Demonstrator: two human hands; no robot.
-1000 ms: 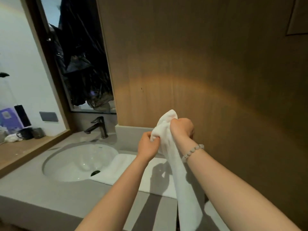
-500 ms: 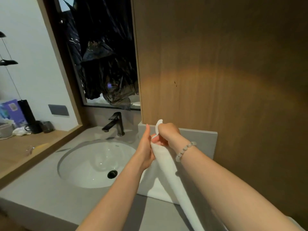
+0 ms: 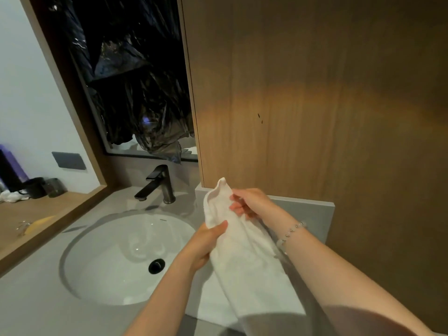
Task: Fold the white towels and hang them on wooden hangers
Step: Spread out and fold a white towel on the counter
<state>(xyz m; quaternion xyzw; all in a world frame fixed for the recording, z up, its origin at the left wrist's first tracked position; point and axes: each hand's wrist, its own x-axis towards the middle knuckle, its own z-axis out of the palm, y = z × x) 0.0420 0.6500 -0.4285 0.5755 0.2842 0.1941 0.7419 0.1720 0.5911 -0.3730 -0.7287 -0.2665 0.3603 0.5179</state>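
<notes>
A white towel (image 3: pixel 244 258) hangs in a long bunched strip above the grey counter, just right of the sink. My left hand (image 3: pixel 206 243) grips its left side from below, thumb pressed across the cloth. My right hand (image 3: pixel 249 204), with a bead bracelet on the wrist, pinches the upper edge near the towel's raised tip. A second white towel (image 3: pixel 211 304) lies flat on the counter underneath. No wooden hanger is in view.
A round white sink (image 3: pixel 116 258) with a dark faucet (image 3: pixel 157 185) sits left of the towels in the grey counter (image 3: pixel 34 304). A wooden wall panel (image 3: pixel 315 105) rises right behind. A mirror (image 3: pixel 126 76) and a wooden shelf (image 3: pixel 36 214) with small dark items are at left.
The towel has come lower and spread wider. My left hand slid down to grip its side, while my right hand stayed at the top edge. The view has tilted down toward the sink.
</notes>
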